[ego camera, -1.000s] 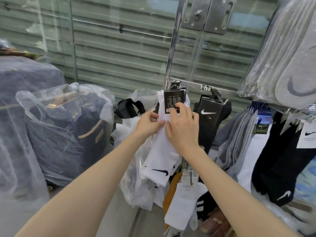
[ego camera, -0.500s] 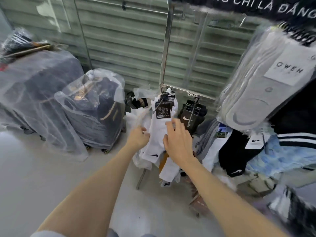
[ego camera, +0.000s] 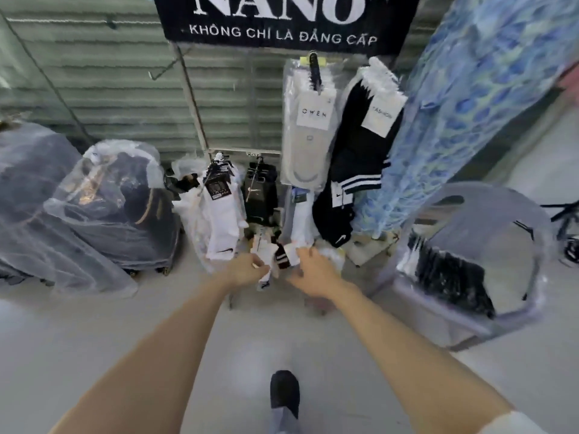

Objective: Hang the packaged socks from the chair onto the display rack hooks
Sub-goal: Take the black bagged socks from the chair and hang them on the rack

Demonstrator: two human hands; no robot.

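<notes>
The display rack point(ego camera: 195, 101) stands under a black NANO sign, with white socks point(ego camera: 219, 220), black socks point(ego camera: 260, 195), a grey OWEN pack point(ego camera: 308, 130) and a black striped pack point(ego camera: 365, 142) hanging on its hooks. My left hand point(ego camera: 249, 270) is low at the rack's bottom row, its fingers curled on a small white sock pair point(ego camera: 264, 277). My right hand point(ego camera: 313, 270) reaches beside it, its fingers loosely spread against white packs point(ego camera: 296, 253). On the right, a translucent grey chair point(ego camera: 501, 208) holds packaged black socks point(ego camera: 451, 277). The frame is blurred.
Plastic-wrapped suitcases point(ego camera: 119, 208) stand at the left against the shutter. A blue patterned cloth point(ego camera: 454, 114) hangs between the rack and the chair. My dark shoe point(ego camera: 284, 393) is on the pale floor below.
The view has pulled back from the rack, bringing the sign and the chair into sight. Both hands have dropped from the hanging white socks to the bottom row.
</notes>
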